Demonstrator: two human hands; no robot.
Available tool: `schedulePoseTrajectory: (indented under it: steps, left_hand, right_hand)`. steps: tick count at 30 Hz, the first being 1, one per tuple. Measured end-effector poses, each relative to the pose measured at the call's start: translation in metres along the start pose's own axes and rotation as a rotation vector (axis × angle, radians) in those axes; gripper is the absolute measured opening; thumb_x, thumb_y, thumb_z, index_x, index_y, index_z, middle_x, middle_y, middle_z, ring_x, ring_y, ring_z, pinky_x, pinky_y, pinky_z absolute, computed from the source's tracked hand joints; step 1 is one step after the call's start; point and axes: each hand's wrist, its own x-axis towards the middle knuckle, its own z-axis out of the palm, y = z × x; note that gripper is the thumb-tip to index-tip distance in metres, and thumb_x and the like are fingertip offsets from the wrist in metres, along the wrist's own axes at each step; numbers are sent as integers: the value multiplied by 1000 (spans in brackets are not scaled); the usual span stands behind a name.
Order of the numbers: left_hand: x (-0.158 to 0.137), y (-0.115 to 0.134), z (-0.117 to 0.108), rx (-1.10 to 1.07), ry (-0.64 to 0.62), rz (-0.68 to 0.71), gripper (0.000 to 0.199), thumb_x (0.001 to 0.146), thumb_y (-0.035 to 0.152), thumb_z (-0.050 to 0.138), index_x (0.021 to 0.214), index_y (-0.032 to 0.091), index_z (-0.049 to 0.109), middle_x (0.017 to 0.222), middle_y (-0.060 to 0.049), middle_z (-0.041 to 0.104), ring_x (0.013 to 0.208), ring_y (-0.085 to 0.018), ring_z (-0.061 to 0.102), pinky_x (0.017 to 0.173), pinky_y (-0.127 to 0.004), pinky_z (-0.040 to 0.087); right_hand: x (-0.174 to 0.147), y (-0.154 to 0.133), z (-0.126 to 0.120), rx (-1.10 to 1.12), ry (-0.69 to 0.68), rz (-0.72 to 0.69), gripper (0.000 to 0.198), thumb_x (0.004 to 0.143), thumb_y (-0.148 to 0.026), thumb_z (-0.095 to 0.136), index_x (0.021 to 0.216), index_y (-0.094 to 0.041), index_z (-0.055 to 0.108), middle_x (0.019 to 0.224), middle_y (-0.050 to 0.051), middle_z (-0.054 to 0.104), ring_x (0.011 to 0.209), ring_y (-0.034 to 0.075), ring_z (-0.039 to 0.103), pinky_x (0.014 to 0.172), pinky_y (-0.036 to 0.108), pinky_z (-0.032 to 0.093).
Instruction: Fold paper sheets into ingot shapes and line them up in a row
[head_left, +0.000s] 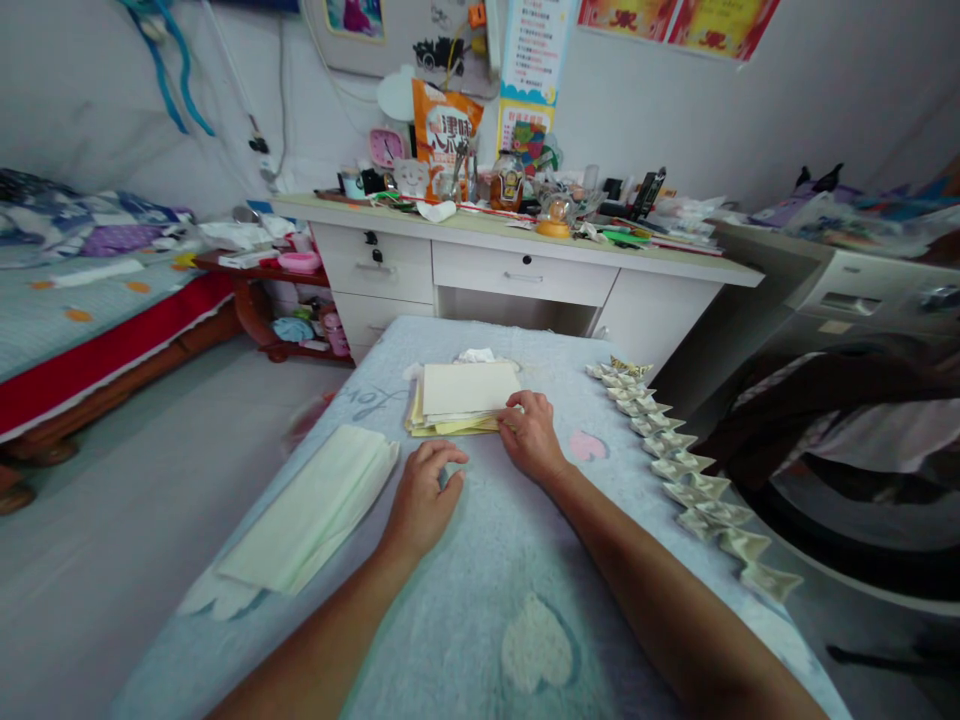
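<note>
Cream rectangular paper stack (469,388), far half of blue cloth-covered tabletop (450,620). Right hand (534,438) at near-right corner, can't tell if clamped; left hand (426,497) empty, fingers apart. Probably best: light corner grip, stack steadied.

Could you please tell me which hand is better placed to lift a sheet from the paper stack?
Probably the right hand, since it is at the near right corner of the paper stack, while the left hand is apart from it.
</note>
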Motion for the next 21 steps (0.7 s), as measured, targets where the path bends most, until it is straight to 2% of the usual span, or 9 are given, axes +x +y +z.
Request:
schedulePoseTrajectory:
  steps: [2,5,8,11,16,21]
  left_hand:
    - [2,-3,1,-8,39,-29,20,78,19,54,94,21,67,111,-6,56,109,-23,53,90,-38,46]
    - [4,-5,2,-38,73,-63,22,77,18,55,96,21,66,113,-6,55,110,-23,53,86,-36,47]
    - [5,-6,3,-70,68,-69,23,77,18,55,97,21,66,112,-6,55,108,-22,54,83,-35,48]
    - [4,-6,3,-75,73,-69,24,77,18,55,98,21,65,112,-6,56,107,-22,54,82,-34,48]
    - [4,-6,4,-81,75,-64,25,75,16,55,98,20,65,111,-6,57,107,-22,55,80,-33,48]
    - [4,-6,4,-79,80,-62,26,74,16,56,98,20,65,110,-5,57,107,-22,55,84,-35,48]
  right_hand:
    - [3,-3,1,-1,-19,-1,18,86,-22,56,96,-23,71,112,8,55,105,25,42,90,39,34]
    - [11,-8,3,-18,-50,-18,27,86,-23,55,110,-23,66,121,9,55,110,26,41,94,41,33]
    - [20,-11,7,-66,-110,-26,40,85,-22,55,126,-20,56,134,10,51,122,30,36,101,46,26]
    - [28,-12,12,-63,-178,-20,43,87,-22,51,130,-19,52,135,10,52,128,30,33,104,49,20]
    - [37,-14,14,49,-158,4,32,84,-24,56,116,-19,59,122,8,60,124,28,38,102,44,25]
    - [37,-22,15,86,-124,-102,13,79,-20,61,89,-22,68,120,6,56,115,25,40,97,40,28]
